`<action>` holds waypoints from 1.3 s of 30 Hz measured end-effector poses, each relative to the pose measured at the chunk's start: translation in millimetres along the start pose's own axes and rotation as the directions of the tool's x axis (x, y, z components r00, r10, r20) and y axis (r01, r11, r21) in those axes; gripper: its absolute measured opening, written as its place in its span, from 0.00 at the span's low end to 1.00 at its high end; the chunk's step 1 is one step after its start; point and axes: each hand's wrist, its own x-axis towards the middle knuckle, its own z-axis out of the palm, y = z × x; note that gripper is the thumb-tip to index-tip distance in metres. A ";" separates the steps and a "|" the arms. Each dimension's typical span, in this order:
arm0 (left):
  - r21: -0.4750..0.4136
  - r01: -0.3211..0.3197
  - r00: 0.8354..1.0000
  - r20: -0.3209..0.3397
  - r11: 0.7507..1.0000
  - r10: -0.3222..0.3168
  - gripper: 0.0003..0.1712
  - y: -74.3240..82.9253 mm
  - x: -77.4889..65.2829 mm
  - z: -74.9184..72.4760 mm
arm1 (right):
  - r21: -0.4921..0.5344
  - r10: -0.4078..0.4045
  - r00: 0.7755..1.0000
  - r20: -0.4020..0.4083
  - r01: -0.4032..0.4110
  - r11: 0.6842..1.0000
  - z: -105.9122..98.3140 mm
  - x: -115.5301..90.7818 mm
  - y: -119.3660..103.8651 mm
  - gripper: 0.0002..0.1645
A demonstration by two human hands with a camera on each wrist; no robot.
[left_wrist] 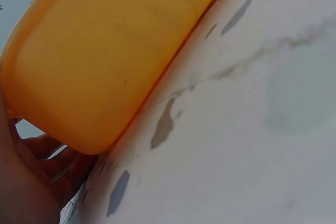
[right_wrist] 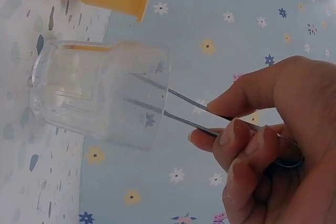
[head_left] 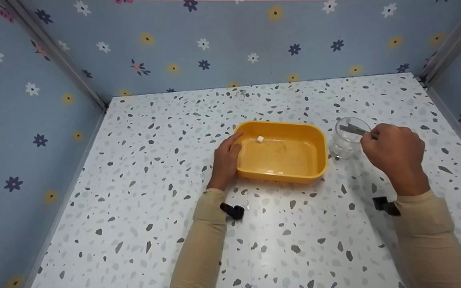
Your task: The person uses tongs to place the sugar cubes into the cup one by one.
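Blue flowered walls stand around a speckled white tabletop. On it sits a yellow tub, its left end gripped by the left hand. The right hand is near a clear glass standing upright just beside the tub — its fingers pinch metal tweezers, parted tips inside the glass. One small white cube lies in the tub, toward its far left corner.

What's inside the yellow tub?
One white cube toward the far left corner of the tub, and two white bits just showing past its near wall. That wall covers the strip of bottom behind it; what's there can't be seen.
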 end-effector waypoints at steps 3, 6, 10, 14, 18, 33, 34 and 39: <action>-0.009 0.003 1.000 -0.001 1.000 -0.003 0.24 0.4 -0.6 -0.2 | -0.001 -0.007 1.000 -0.013 0.007 1.000 -0.8 -0.8 -0.4 0.15; -0.018 0.010 1.000 0.001 1.000 -0.010 0.25 0.8 -0.9 -0.3 | -0.005 -0.018 1.000 -0.026 0.018 1.000 -1.5 -1.2 -0.4 0.16; -0.026 0.026 1.000 0.005 0.999 -0.026 0.25 0.5 -1.8 -0.4 | -0.003 -0.018 0.999 -0.041 0.018 1.000 -2.9 -1.5 -0.4 0.15; -0.026 0.037 0.999 0.003 0.999 -0.036 0.25 0.0 -2.5 -0.2 | 0.006 0.006 0.999 -0.039 -0.006 1.000 -6.0 -2.2 -1.4 0.12; -0.021 0.025 1.000 -0.003 0.999 -0.025 0.25 -0.8 -2.2 -0.1 | 0.015 0.017 0.999 -0.043 -0.017 1.000 -9.3 -3.3 -2.1 0.13; 0.015 -0.019 1.000 -0.019 1.000 0.019 0.24 -1.3 0.9 0.4 | 0.055 0.012 0.995 -0.101 -0.007 0.998 -6.3 -3.4 -6.2 0.18; 0.014 -0.019 1.000 -0.019 1.000 0.019 0.24 -1.2 1.1 0.4 | 0.055 0.007 0.994 -0.105 -0.001 0.998 -5.7 -3.3 -6.8 0.18; 0.009 -0.004 1.000 -0.016 1.000 0.004 0.24 -1.4 1.0 0.6 | 0.058 0.003 0.996 -0.091 0.002 0.998 -4.1 -3.7 -9.8 0.19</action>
